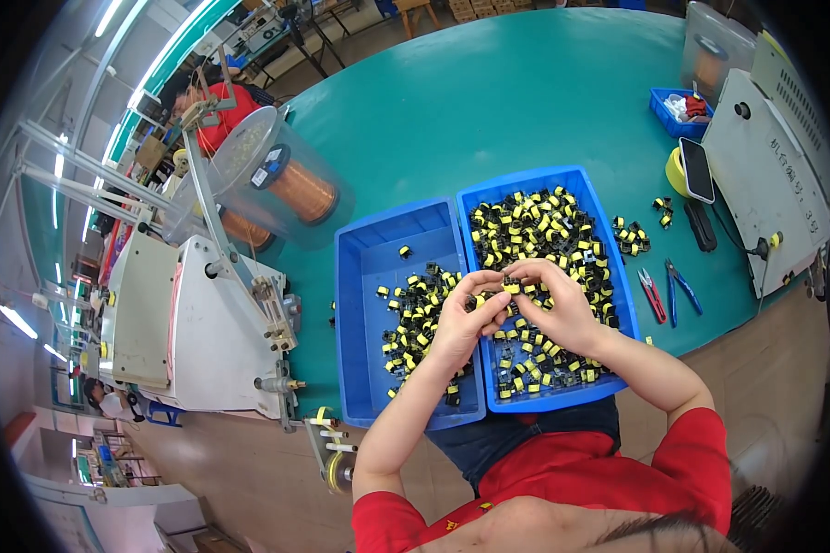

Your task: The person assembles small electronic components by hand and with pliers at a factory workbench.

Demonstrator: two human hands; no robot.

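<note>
My left hand [468,321] and my right hand [563,309] meet above the divide between two blue bins. Their fingertips close together around a small black bobbin with yellow tape [511,287]. Another yellow-taped piece shows in the curl of my left fingers. Beneath my right hand, the right bin [625,293] is heaped with similar taped bobbins [535,221]. The left bin [364,369] has a looser pile of them [424,304] along its right side, and its left part shows bare bottom. My fingers hide part of the held piece.
On the green table [415,101] at right lie red-handled cutters [653,297], blue-handled pliers [682,290], a phone [696,170] and a few loose bobbins [631,238]. A winding machine [221,341] and copper wire spools [304,192] stand at left. A white machine box [770,175] borders the right.
</note>
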